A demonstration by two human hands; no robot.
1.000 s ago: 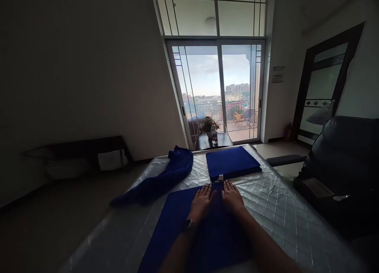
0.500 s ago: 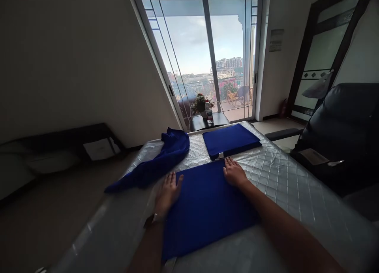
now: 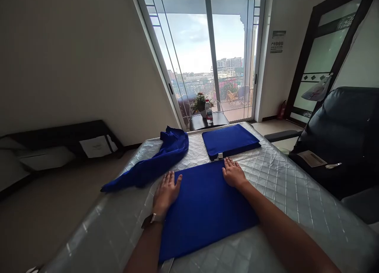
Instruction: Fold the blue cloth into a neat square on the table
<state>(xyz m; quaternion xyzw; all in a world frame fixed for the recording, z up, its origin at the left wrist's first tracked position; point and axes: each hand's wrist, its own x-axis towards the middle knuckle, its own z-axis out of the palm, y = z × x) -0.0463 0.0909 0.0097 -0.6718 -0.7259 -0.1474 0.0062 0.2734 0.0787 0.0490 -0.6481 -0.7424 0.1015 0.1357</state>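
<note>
A flat, folded blue cloth (image 3: 207, 209) lies in front of me on the silvery quilted mattress (image 3: 284, 190). My left hand (image 3: 166, 191) rests along its left far corner, palm down, fingers stretched forward and thumb apart. On its far right corner lies my right hand (image 3: 233, 172), flat with the fingers extended. Just beyond my right fingertips is a second folded blue cloth (image 3: 231, 139), neatly squared, with a small white tag on its near edge. To the left of both, a crumpled blue cloth (image 3: 166, 158) trails toward the mattress's left edge.
Past the mattress's far end stands a small dark table (image 3: 217, 121) with a plastic bottle (image 3: 209, 112) and a potted plant (image 3: 199, 102), before a sliding glass door. A black armchair (image 3: 349, 127) is on the right. A low dark cabinet (image 3: 65, 140) sits along the left wall.
Both hands stay flat at the same corners of the cloth. Only the camera view has shifted slightly, and the picture is sharper.
</note>
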